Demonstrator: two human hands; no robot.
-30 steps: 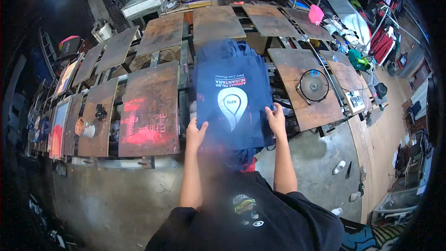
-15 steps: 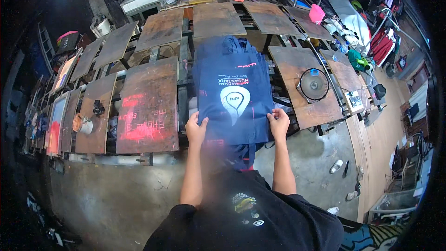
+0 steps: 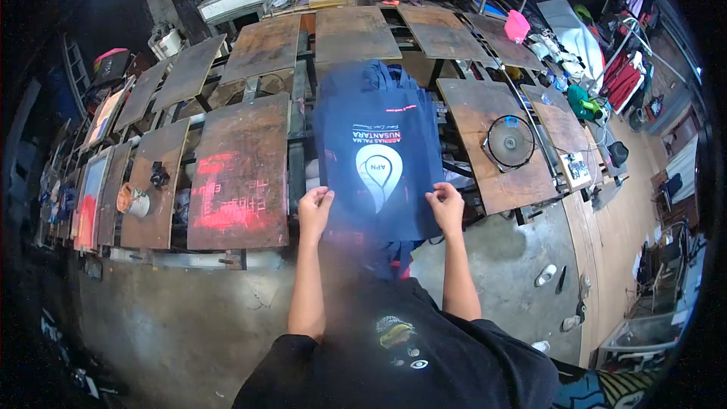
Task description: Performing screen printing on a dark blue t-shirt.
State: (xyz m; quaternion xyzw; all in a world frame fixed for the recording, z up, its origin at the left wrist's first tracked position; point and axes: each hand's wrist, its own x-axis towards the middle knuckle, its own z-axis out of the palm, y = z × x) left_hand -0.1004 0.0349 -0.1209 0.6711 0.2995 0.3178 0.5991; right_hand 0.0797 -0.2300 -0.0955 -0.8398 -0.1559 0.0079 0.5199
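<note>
Bag [image 3: 380, 159], dark blue, one, spread over similar bags [image 3: 379, 74], between wooden boards [image 3: 246, 132]. White emblem [image 3: 366, 174] and lettering [image 3: 377, 135]: apparently complete. Bags beneath: faces covered, work left there unknown. Left hand [image 3: 313, 216], right hand [image 3: 449, 210]: fingers curled at its side edges; whether they grip it cannot be told.

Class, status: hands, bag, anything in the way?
Left hand at left edge of navy bag; right hand, right edge. White emblem showing. Fan apart, at right.
</note>
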